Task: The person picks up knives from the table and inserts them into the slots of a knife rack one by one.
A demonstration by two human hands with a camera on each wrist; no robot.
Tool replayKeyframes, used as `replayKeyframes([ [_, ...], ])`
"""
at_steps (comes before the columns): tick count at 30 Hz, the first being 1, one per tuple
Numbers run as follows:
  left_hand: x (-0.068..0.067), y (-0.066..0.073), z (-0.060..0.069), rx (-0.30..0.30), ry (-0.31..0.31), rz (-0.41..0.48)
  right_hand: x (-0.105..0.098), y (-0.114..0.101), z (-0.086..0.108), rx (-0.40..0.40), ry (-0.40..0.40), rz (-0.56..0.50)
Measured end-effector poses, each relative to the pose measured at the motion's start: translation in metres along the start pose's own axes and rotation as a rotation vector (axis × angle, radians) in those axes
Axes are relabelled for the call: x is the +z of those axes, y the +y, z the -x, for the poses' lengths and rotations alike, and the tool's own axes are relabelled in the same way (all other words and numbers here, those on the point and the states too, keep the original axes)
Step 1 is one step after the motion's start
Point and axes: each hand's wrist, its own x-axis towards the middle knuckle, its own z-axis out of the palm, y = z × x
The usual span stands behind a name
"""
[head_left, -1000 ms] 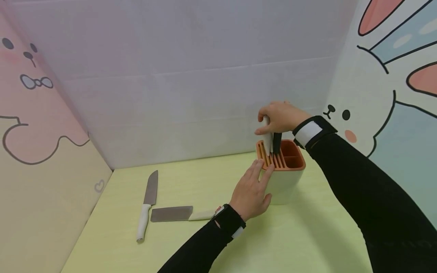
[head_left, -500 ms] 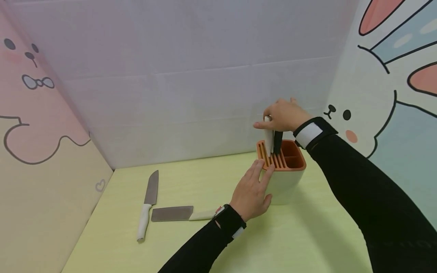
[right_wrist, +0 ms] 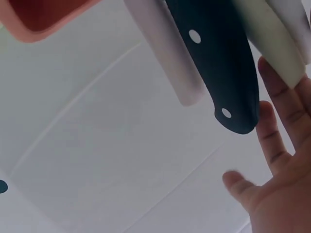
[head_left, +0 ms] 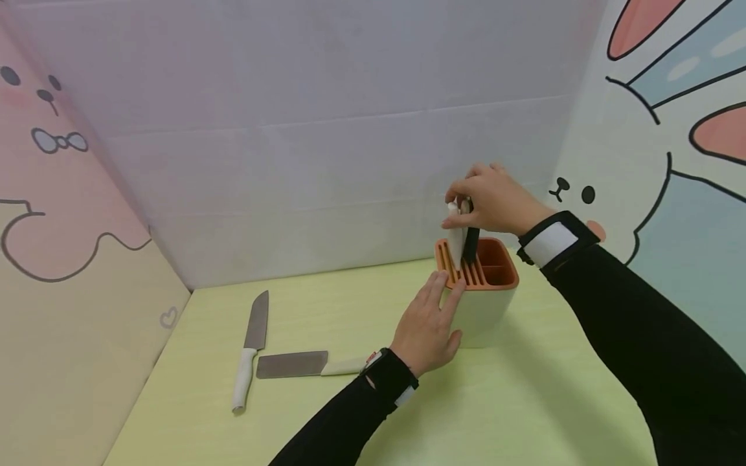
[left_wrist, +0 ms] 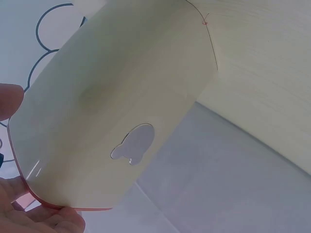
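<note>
A white knife block (head_left: 484, 317) with an orange slotted top stands at the back right of the table. Several knives are upright in its slots, among them one with a black handle (head_left: 473, 246) and white riveted dots, seen close in the right wrist view. My right hand (head_left: 492, 199) pinches a white-handled knife (head_left: 454, 243) between thumb and index finger; its lower end is at the slots. Pale handles (right_wrist: 274, 41) stand close to those fingers. My left hand (head_left: 428, 327) lies with extended fingers against the block's front rim, its fingertips (left_wrist: 73, 221) at the orange edge.
Left on the table lie a white-handled chef's knife (head_left: 250, 349) and a cleaver (head_left: 294, 364), whose handle end is behind my left wrist. Orange open compartments (head_left: 497, 265) take up the block's right side. Printed walls close in the back and sides.
My right thumb has come down from its outstretched pose onto the white handle. The right wrist has shifted slightly right, and the handle now leans more left. The left hand stays at the rim.
</note>
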Motion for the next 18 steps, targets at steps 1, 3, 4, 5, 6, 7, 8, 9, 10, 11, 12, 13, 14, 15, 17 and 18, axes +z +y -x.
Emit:
replayKeyframes([
  [1,0.0,0.0,0.0,0.001,0.001,0.001,0.0,0.0,0.003,-0.013,0.015,0.002],
  [3,0.0,-0.001,0.0,0.006,0.007,-0.002,0.0,-0.001,0.008,-0.031,0.044,0.01],
  [4,0.0,-0.001,0.001,0.006,0.007,-0.003,0.0,-0.002,0.011,-0.032,0.055,0.012],
  [5,0.001,-0.001,0.001,0.007,0.009,-0.007,0.0,-0.002,0.015,-0.035,0.063,0.01],
  [6,0.001,-0.001,0.001,0.007,0.01,-0.01,0.0,-0.003,0.017,-0.035,0.069,0.004],
  [7,0.001,-0.001,0.001,0.007,0.011,-0.013,0.001,-0.004,0.019,-0.035,0.076,-0.009],
  [8,0.002,-0.002,0.001,0.005,0.01,-0.015,0.002,-0.004,0.021,-0.032,0.079,-0.028],
  [9,0.002,-0.002,0.001,0.003,0.01,-0.019,0.003,-0.005,0.023,-0.023,0.081,-0.054],
  [10,0.002,-0.002,0.001,0.001,0.008,-0.019,0.003,-0.006,0.024,-0.01,0.083,-0.084],
  [11,0.002,-0.001,0.001,-0.001,0.005,-0.021,0.004,-0.006,0.026,0.004,0.085,-0.105],
  [12,0.002,-0.001,0.0,-0.001,0.003,-0.024,0.003,-0.007,0.027,0.025,0.091,-0.121],
  [13,0.003,0.0,0.0,-0.001,0.002,-0.027,0.001,-0.008,0.028,0.041,0.095,-0.132],
  [14,0.003,0.0,0.0,-0.001,0.001,-0.032,-0.002,-0.009,0.028,0.057,0.098,-0.138],
  [15,0.002,0.001,0.0,-0.003,-0.003,-0.039,-0.006,-0.011,0.029,0.07,0.101,-0.143],
  [17,0.002,0.001,0.001,-0.009,-0.007,-0.04,-0.017,-0.016,0.029,0.086,0.105,-0.139],
  [18,0.002,0.002,0.001,-0.014,-0.008,-0.036,-0.023,-0.02,0.029,0.092,0.103,-0.144],
])
